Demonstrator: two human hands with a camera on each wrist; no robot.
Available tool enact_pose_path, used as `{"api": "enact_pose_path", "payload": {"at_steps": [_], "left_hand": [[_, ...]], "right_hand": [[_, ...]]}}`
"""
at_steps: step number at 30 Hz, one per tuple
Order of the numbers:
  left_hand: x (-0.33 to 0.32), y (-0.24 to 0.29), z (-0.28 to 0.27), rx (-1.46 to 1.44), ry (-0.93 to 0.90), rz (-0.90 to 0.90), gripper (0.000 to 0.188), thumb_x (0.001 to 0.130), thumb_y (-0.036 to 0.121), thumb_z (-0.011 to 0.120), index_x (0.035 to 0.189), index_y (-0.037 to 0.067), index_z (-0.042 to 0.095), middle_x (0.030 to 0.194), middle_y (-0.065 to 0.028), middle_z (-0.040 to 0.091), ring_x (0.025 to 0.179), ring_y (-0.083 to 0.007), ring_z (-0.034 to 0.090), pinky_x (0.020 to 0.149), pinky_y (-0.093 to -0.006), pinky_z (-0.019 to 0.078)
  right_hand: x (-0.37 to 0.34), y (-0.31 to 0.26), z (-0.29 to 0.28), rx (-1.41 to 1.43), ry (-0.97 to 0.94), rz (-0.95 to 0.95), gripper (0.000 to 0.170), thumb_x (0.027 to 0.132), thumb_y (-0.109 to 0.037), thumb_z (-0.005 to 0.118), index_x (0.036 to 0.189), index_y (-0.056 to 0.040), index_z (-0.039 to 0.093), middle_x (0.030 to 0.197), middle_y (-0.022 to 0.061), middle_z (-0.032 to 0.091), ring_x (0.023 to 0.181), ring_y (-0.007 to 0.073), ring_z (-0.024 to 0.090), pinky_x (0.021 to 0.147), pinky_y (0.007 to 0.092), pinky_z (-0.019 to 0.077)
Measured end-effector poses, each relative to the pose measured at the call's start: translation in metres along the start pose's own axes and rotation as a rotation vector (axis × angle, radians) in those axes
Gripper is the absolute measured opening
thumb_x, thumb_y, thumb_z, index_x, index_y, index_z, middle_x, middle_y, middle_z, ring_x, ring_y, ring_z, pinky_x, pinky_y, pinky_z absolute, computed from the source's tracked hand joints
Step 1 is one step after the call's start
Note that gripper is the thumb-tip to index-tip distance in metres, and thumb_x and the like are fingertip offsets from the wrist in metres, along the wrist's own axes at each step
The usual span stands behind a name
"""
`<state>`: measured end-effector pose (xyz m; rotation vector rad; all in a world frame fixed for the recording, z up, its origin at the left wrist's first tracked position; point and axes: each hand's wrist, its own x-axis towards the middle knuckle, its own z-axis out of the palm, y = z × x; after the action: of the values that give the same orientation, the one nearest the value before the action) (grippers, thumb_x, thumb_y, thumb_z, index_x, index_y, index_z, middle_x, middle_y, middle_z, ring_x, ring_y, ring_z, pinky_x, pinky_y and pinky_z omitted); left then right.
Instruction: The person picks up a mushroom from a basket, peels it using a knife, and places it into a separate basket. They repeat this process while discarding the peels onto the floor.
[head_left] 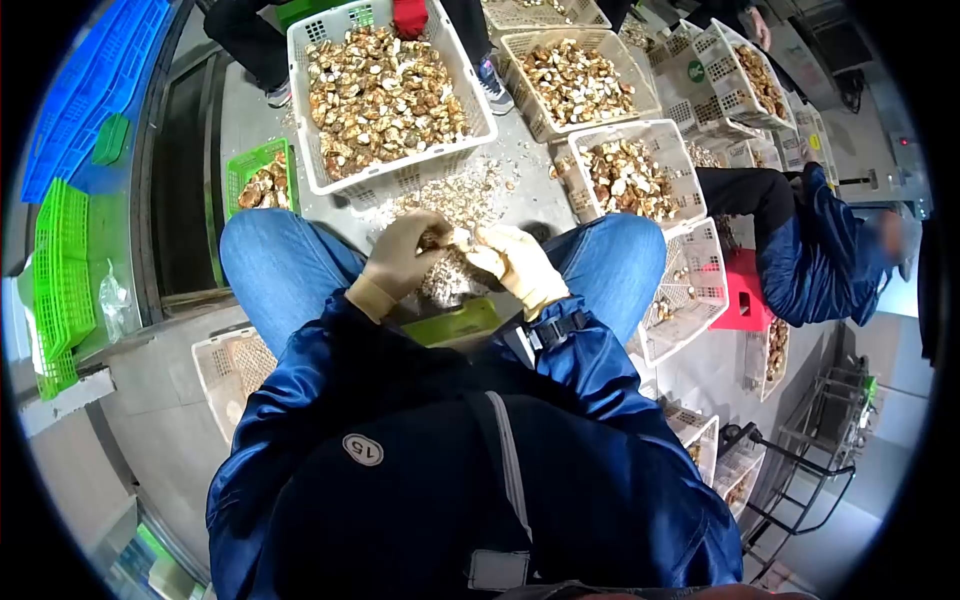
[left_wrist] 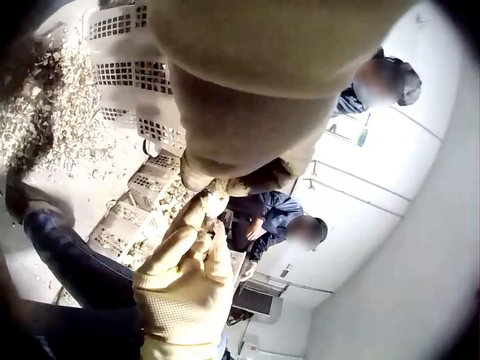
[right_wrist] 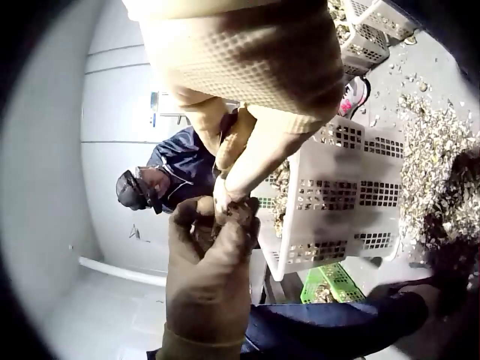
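Both hands wear cream gloves and meet above the lap. The left hand [head_left: 403, 262], its glove stained brown at the fingers, grips a small brown-and-pale mushroom-like piece [left_wrist: 216, 201]. The right hand [head_left: 522, 266] has its fingertips pinched on the pale end of the same piece [right_wrist: 220, 193]. In the right wrist view a narrow dark thing lies within the curled right fingers; what it is cannot be told. Beneath the hands, pale scraps [head_left: 455, 280] form a pile, with a green edge [head_left: 455, 325] nearer the body.
A large white crate [head_left: 400, 172] of brown-and-pale pieces stands ahead, a small green basket [head_left: 234, 185] at its left. More filled crates [head_left: 625, 128] line the right, near a seated person [head_left: 815, 255] and a red box [head_left: 742, 290]. Scraps [right_wrist: 435, 165] litter the floor.
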<state>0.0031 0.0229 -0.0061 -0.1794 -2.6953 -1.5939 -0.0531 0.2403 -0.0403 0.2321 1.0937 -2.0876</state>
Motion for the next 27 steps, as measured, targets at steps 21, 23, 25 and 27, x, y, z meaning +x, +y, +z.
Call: {"api": "enact_pose_path", "payload": {"at_steps": [21,23,25,27], "left_hand": [[-0.006,-0.026,0.015,-0.325,-0.015,-0.343,0.039,0.105,0.032,0.05,0.123,0.001,0.063,0.102,-0.0108,0.072,0.096,-0.0201,0.067,0.086,-0.0314,0.052],[-0.007,-0.038,0.023,-0.198,-0.039,-0.322,0.036,0.105,0.028,0.051,0.124,0.0,0.062,0.111,-0.0124,0.071,0.097,-0.0198,0.068,0.089,-0.0298,0.0516],[-0.009,-0.052,0.032,-0.423,-0.013,-0.325,0.034,0.104,0.027,0.053,0.125,0.002,0.062,0.113,-0.0125,0.07,0.095,-0.0204,0.068,0.089,-0.0301,0.0518],[-0.01,-0.04,0.027,-0.578,0.007,-0.308,0.032,0.104,0.028,0.053,0.124,0.006,0.064,0.116,-0.0124,0.07,0.098,-0.0215,0.068,0.09,-0.0313,0.0515]], "right_hand": [[-0.015,0.001,0.035,-0.96,0.175,-0.336,0.03,0.089,-0.024,0.074,0.105,0.0008,0.07,0.083,0.0101,0.068,0.072,0.0143,0.061,0.069,0.027,0.0498],[-0.007,0.011,0.026,-1.063,0.134,-0.464,0.026,0.091,-0.023,0.071,0.103,-0.0003,0.071,0.078,0.0088,0.066,0.071,0.0136,0.058,0.067,0.0278,0.0467],[-0.007,0.006,0.018,-1.001,0.16,-0.316,0.025,0.092,-0.024,0.07,0.1,-0.0007,0.071,0.076,0.0064,0.065,0.07,0.0125,0.055,0.064,0.0281,0.0448],[0.0,0.005,0.013,-0.792,0.123,-0.31,0.021,0.092,-0.022,0.069,0.091,-0.0009,0.069,0.071,0.0018,0.061,0.065,0.0099,0.051,0.059,0.0273,0.0411]]}}
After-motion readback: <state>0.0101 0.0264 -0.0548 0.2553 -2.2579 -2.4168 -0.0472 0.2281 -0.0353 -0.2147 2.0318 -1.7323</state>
